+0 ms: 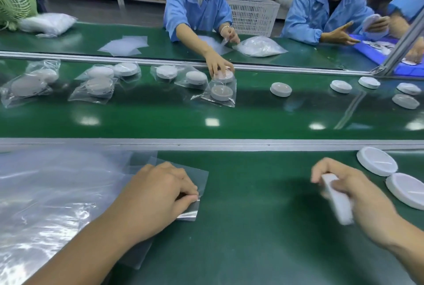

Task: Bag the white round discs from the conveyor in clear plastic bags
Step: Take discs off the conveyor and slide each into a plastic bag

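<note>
beyond both hands, long glossy green conveyor belt (pixel 252 119), bearing bare white round plastic discs (pixel 280 89) up past the right hand and bagged white discs (pixel 221 93) in clear film up past the left. under both hands, flat matte green work surface (pixel 252 204). left of the left grip and running beneath its wrist, wide crumpled clear plastic sheeting (pixel 46 193). across the belt, well apart from either grip, people in blue coats (pixel 197 2) handling bags and discs. left hand (pixel 158 195): knuckles up, fingers curled down, pinching the edge of a small flat clear plastic bag (pixel 202 178) lying on the surface beneath it. right hand (pixel 358 195): fingers and thumb wrapped round one white round disc (pixel 337 202), held on edge, motion-blurred, off the surface. just right of that grip, two more flat-lying white discs (pixel 376 160), edge to edge.
</note>
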`<action>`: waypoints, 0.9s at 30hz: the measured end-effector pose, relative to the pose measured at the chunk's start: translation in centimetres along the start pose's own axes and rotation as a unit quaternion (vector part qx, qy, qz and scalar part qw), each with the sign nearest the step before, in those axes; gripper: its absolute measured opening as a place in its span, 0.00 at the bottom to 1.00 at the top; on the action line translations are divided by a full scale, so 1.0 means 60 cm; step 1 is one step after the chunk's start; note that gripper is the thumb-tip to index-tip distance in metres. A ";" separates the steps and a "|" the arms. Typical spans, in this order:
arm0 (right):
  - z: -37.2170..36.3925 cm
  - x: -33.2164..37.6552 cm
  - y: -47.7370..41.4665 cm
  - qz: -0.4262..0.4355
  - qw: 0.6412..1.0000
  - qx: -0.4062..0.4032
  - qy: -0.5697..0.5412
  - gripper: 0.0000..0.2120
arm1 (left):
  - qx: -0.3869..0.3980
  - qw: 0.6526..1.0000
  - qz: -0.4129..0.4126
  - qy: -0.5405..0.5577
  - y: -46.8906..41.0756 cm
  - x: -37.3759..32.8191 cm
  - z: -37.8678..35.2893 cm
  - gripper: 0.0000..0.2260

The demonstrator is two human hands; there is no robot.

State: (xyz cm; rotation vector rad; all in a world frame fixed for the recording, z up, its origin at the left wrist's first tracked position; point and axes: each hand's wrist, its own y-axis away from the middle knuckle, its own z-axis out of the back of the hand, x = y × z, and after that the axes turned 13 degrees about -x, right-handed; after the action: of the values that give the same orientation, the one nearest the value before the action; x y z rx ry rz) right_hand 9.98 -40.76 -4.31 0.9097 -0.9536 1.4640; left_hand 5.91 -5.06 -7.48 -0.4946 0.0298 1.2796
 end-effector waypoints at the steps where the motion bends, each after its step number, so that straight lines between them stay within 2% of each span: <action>1: -0.022 0.017 0.005 0.006 0.999 0.030 -0.027 0.10 | -0.011 1.000 0.007 0.011 0.002 -0.003 0.002 0.08; 3: -0.063 0.033 0.005 0.106 0.992 0.065 0.008 0.08 | -0.049 0.995 0.044 0.079 0.001 -0.009 0.004 0.05; 5: -0.102 0.035 0.002 0.281 0.953 0.064 0.096 0.10 | -0.078 0.975 0.092 0.189 -0.002 -0.017 0.006 0.04; 6: -0.118 0.034 -0.003 0.354 0.927 0.060 0.112 0.11 | -0.078 0.962 0.109 0.237 -0.003 -0.021 0.008 0.05; 7: -0.135 0.036 -0.008 0.391 0.914 0.051 0.092 0.11 | -0.072 0.952 0.119 0.271 -0.004 -0.025 0.010 0.06; 9: -0.164 0.038 -0.021 0.431 0.901 0.008 0.035 0.13 | -0.062 0.942 0.128 0.305 -0.005 -0.030 0.013 0.06; 13: -0.198 0.046 -0.039 0.426 0.903 -0.032 -0.056 0.13 | -0.068 0.930 0.139 0.333 -0.006 -0.031 0.016 0.06; 15: -0.203 0.050 -0.037 0.364 0.923 -0.062 -0.107 0.08 | -0.072 0.951 0.121 0.275 -0.004 -0.027 0.014 0.06; 16: -0.205 0.054 -0.035 0.290 0.943 -0.097 -0.133 0.05 | -0.068 0.962 0.109 0.242 -0.002 -0.025 0.012 0.06; 18: -0.212 0.052 -0.029 0.083 0.964 -0.191 -0.167 0.12 | -0.056 0.970 0.106 0.211 0.001 -0.025 0.007 0.05; 20: -0.223 0.047 -0.024 -0.147 0.949 -0.177 -0.213 0.21 | -0.053 0.972 0.102 0.203 0.007 -0.025 0.003 0.05; 21: -0.226 0.044 -0.022 -0.218 0.936 -0.153 -0.232 0.22 | -0.054 0.973 0.097 0.203 0.008 -0.026 0.001 0.06; 22: -0.227 0.045 -0.022 -0.254 0.927 -0.132 -0.241 0.22 | -0.057 0.971 0.095 0.212 0.009 -0.027 0.000 0.06; 24: -0.222 0.051 -0.024 -0.258 0.929 -0.099 -0.247 0.19 | -0.070 0.961 0.109 0.245 0.008 -0.027 -0.001 0.05; 25: -0.219 0.052 -0.025 -0.236 0.938 -0.085 -0.240 0.17 | -0.078 0.954 0.120 0.262 0.007 -0.026 -0.001 0.05; 27: -0.217 0.050 -0.022 -0.132 0.970 -0.081 -0.186 0.11 | -0.088 0.944 0.143 0.284 0.007 -0.024 0.002 0.05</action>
State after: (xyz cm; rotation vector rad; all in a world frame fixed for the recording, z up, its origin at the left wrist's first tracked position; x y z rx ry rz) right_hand 10.65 -27.48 -6.36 1.1632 -1.1567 0.9932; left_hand 5.07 -6.26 -7.09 -1.0316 0.4903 1.3891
